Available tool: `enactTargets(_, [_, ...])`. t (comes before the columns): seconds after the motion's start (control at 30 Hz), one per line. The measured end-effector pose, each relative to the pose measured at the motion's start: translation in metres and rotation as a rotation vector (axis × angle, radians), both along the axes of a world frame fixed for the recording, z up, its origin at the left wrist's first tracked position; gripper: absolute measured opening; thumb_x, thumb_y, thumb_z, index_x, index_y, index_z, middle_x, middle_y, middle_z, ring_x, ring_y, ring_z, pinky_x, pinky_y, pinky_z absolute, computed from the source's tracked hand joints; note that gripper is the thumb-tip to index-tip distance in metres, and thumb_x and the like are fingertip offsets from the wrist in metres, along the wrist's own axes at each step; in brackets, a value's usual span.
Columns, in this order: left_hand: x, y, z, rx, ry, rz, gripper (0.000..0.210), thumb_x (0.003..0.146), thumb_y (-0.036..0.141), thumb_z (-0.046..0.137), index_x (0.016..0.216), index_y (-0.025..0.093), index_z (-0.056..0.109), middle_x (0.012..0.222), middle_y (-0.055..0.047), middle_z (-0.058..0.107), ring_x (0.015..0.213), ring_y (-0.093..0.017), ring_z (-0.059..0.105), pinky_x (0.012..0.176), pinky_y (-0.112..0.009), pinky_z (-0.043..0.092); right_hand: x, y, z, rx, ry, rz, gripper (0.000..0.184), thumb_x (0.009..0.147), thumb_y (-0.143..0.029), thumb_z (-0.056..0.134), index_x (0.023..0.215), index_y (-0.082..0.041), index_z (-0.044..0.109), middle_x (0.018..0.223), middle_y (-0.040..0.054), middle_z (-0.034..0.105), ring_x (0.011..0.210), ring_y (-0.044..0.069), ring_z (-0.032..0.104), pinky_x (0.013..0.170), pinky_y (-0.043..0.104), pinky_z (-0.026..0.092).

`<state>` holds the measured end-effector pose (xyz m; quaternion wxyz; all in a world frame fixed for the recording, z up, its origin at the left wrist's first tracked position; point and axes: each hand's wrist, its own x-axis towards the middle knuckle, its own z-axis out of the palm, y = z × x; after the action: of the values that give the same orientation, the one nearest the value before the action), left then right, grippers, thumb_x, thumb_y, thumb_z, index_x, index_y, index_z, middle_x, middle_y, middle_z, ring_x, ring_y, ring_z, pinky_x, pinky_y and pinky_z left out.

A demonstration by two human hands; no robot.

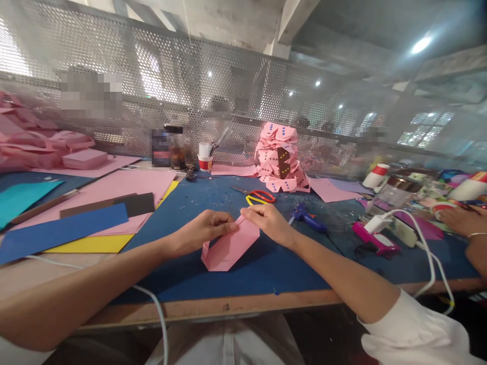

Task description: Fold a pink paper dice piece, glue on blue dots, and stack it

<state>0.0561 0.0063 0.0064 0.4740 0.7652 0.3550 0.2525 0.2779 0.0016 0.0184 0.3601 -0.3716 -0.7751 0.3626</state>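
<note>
A folded piece of pink paper (232, 248) is held tilted just above the blue work surface (182, 274), close to the front edge. My left hand (213, 226) pinches its upper left side between thumb and fingers. At the top right corner, my right hand (268, 223) grips the same piece with thumb and fingertips. One narrow flap stands up at the paper's left end. Just beyond my hands lie scissors (262, 196) with red and yellow handles. A blue glue gun (308, 218) rests to the right of my right hand.
Behind stands a stack of pink folded pieces (279, 162) with coloured dots. Pink sheets (152, 183) and a blue strip (64, 230) lie left. A glass jar (393, 195), a magenta device (375, 239) and a white cable (429, 253) sit right, near another person's hand (460, 219).
</note>
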Motion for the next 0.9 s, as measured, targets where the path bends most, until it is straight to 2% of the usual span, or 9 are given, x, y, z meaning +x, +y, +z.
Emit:
enactTargets(0.1, [-0.001, 0.002, -0.003, -0.003, -0.014, -0.013, 0.044, 0.089, 0.057, 0.059, 0.075, 0.015, 0.057, 0.065, 0.005, 0.042, 0.062, -0.011, 0.036, 0.055, -0.024, 0.026, 0.0, 0.001, 0.0, -0.011, 0.029, -0.04, 0.051, 0.096, -0.058, 0.047, 0.063, -0.021, 0.034, 0.064, -0.0048, 0.028, 0.06, 0.011, 0.028, 0.056, 0.028, 0.023])
enactTargets(0.27, [-0.001, 0.002, -0.002, 0.002, -0.008, -0.004, 0.043, 0.089, 0.056, 0.059, 0.074, 0.016, 0.058, 0.065, 0.005, 0.042, 0.061, -0.011, 0.036, 0.055, -0.023, 0.027, 0.0, 0.003, -0.001, 0.069, -0.02, -0.104, 0.054, 0.096, -0.061, 0.046, 0.063, -0.022, 0.027, 0.063, -0.0046, 0.024, 0.059, 0.011, 0.025, 0.056, 0.029, 0.021])
enactTargets(0.4, [0.0, -0.002, 0.006, -0.013, -0.008, -0.005, 0.041, 0.089, 0.054, 0.06, 0.074, 0.016, 0.059, 0.064, 0.004, 0.046, 0.06, -0.011, 0.039, 0.054, -0.022, 0.03, 0.0, 0.004, 0.0, 0.087, -0.024, -0.121, 0.053, 0.097, -0.061, 0.043, 0.064, -0.022, 0.026, 0.064, -0.0042, 0.024, 0.059, 0.011, 0.025, 0.056, 0.029, 0.021])
enactTargets(0.57, [0.001, -0.005, 0.012, -0.076, -0.016, 0.011, 0.037, 0.086, 0.052, 0.062, 0.083, 0.015, 0.065, 0.067, 0.002, 0.054, 0.059, -0.012, 0.045, 0.051, -0.021, 0.033, 0.003, 0.005, 0.002, 0.095, 0.003, -0.173, 0.052, 0.097, -0.058, 0.045, 0.065, -0.022, 0.026, 0.064, -0.0046, 0.023, 0.059, 0.011, 0.024, 0.056, 0.029, 0.019])
enactTargets(0.73, [0.001, -0.006, 0.013, -0.102, -0.035, 0.034, 0.037, 0.083, 0.052, 0.066, 0.077, 0.016, 0.063, 0.061, 0.004, 0.052, 0.056, -0.011, 0.045, 0.049, -0.021, 0.032, 0.003, 0.006, 0.002, 0.124, 0.006, -0.156, 0.051, 0.098, -0.055, 0.044, 0.065, -0.022, 0.025, 0.065, -0.0048, 0.021, 0.059, 0.011, 0.022, 0.056, 0.029, 0.018])
enactTargets(0.9, [0.0, -0.003, 0.01, -0.107, -0.046, 0.029, 0.037, 0.085, 0.051, 0.065, 0.083, 0.015, 0.066, 0.063, 0.003, 0.055, 0.057, -0.011, 0.047, 0.05, -0.021, 0.032, 0.004, 0.009, 0.0, 0.137, 0.01, -0.179, 0.053, 0.097, -0.057, 0.046, 0.064, -0.023, 0.024, 0.064, -0.0048, 0.021, 0.059, 0.011, 0.022, 0.056, 0.029, 0.018])
